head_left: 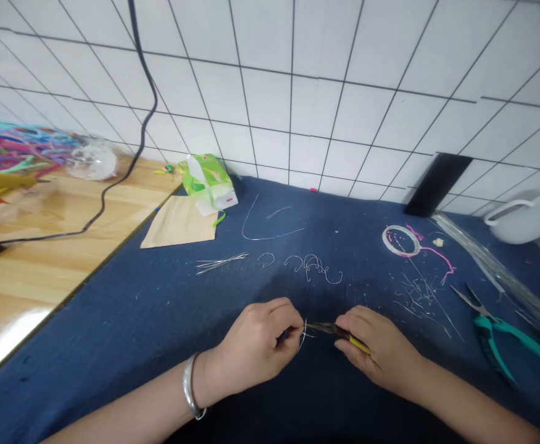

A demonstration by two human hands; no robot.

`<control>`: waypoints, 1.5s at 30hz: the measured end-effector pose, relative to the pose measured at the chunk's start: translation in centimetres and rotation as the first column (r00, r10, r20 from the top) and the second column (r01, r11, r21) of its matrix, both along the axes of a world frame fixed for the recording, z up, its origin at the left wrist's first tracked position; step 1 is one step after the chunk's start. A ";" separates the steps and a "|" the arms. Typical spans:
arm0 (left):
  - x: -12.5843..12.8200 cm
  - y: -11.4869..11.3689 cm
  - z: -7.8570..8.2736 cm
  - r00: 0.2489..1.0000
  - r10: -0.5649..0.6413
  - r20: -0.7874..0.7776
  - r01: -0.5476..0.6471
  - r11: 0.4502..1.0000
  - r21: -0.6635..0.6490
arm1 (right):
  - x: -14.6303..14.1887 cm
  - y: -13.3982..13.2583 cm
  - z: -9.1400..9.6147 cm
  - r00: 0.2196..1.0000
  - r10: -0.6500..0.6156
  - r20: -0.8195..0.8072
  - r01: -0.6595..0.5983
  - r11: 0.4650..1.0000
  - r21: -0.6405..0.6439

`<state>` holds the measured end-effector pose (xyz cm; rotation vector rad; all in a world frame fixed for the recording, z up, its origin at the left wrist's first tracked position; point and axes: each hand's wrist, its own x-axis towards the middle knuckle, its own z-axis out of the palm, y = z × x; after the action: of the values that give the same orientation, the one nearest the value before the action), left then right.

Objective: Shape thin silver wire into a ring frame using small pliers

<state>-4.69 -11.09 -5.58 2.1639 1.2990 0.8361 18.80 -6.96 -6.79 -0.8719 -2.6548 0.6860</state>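
My left hand (255, 342) is closed in a pinch on a thin silver wire (303, 333) low over the blue cloth (158, 320). My right hand (376, 351) is wrapped round small pliers (339, 333) with a yellow handle, and their dark jaws touch the wire between my two hands. A silver bangle (190, 387) sits on my left wrist. Just beyond my hands lie several bent wire hooks (313, 268) and a bundle of straight wires (218, 263).
Teal-handled pliers (496, 330) lie at the right, near loose wire scraps (420, 296) and a tape ring (400, 240). A green-and-white packet (207, 182) and brown paper (179, 223) sit at the back. A black cable (112, 185) crosses the wooden table (24, 277). A tiled wall (297, 92) stands behind.
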 end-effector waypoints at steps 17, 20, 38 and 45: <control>0.2 0.0 -0.3 0.996 0.025 0.086 -0.022 0.999 -0.035 | 0.2 0.0 -0.7 1.000 0.011 -0.015 -0.010 0.996 0.083; 0.2 0.2 -0.2 0.995 0.030 0.091 -0.026 0.999 -0.043 | 0.2 0.0 -0.8 1.000 0.008 -0.013 -0.007 0.997 0.081; -0.1 0.7 -0.7 0.943 0.033 0.332 0.064 0.959 -0.275 | 0.2 0.2 -0.4 1.000 -0.008 0.003 0.007 0.993 0.121; -0.3 0.9 -0.2 0.954 -0.016 0.300 0.094 0.964 -0.248 | 0.2 0.0 -0.3 1.000 -0.023 0.020 0.020 0.990 0.140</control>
<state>-5.03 -10.20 -5.76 1.7837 1.1221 0.8748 19.04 -6.93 -7.11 -0.8726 -2.6701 0.4808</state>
